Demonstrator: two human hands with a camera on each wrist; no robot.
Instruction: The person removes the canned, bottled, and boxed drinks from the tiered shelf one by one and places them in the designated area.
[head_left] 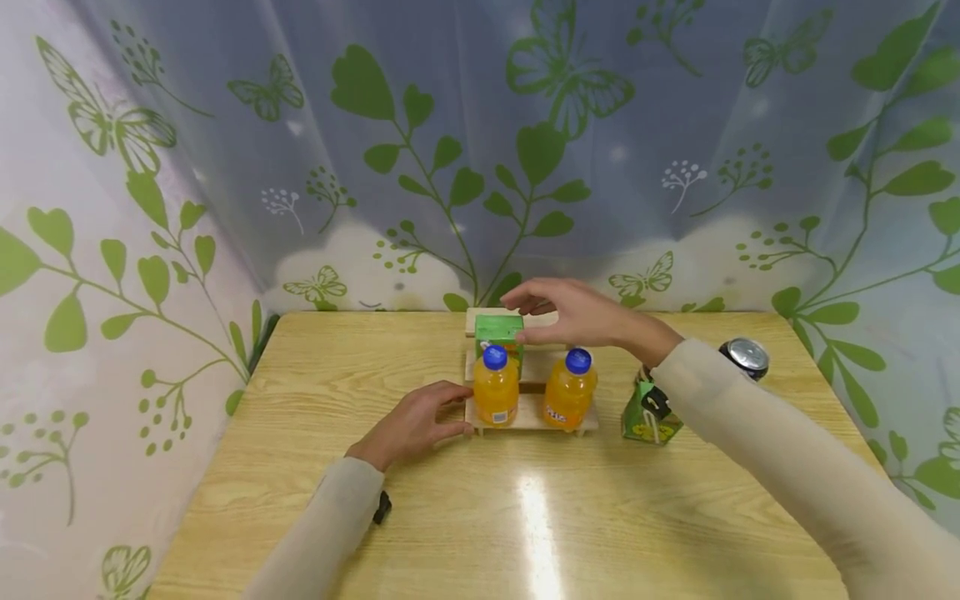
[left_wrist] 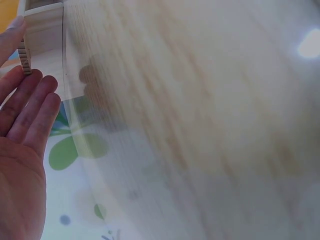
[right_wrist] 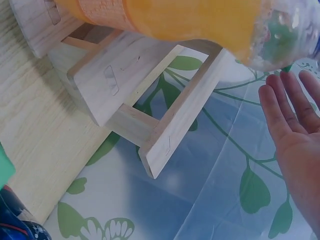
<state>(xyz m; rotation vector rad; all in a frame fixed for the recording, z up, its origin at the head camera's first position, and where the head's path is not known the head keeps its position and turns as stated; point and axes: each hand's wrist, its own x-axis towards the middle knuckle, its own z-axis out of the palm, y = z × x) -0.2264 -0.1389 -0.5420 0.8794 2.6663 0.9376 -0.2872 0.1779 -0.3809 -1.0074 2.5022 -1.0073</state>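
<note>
A stepped wooden rack (head_left: 532, 408) stands on the table. Two bottles of orange drink with blue caps sit on its front step, the left bottle (head_left: 495, 392) and the right bottle (head_left: 570, 393). Behind the left one is a green drink carton (head_left: 498, 325), on a higher step. My left hand (head_left: 416, 423) holds the rack's left end, thumb and fingertips on either side of a board (left_wrist: 45, 30). My right hand (head_left: 573, 312) hovers over the rack's back with fingers spread, thumb tip at the carton's upper right corner. Its fingers (right_wrist: 295, 102) look extended in the right wrist view.
Right of the rack, another green carton (head_left: 648, 421) stands on the table (head_left: 337, 358), partly under my right wrist. A dark can with a silver top (head_left: 747, 357) is farther right, beyond the sleeve. A leaf-patterned curtain (head_left: 420, 167) hangs behind the table.
</note>
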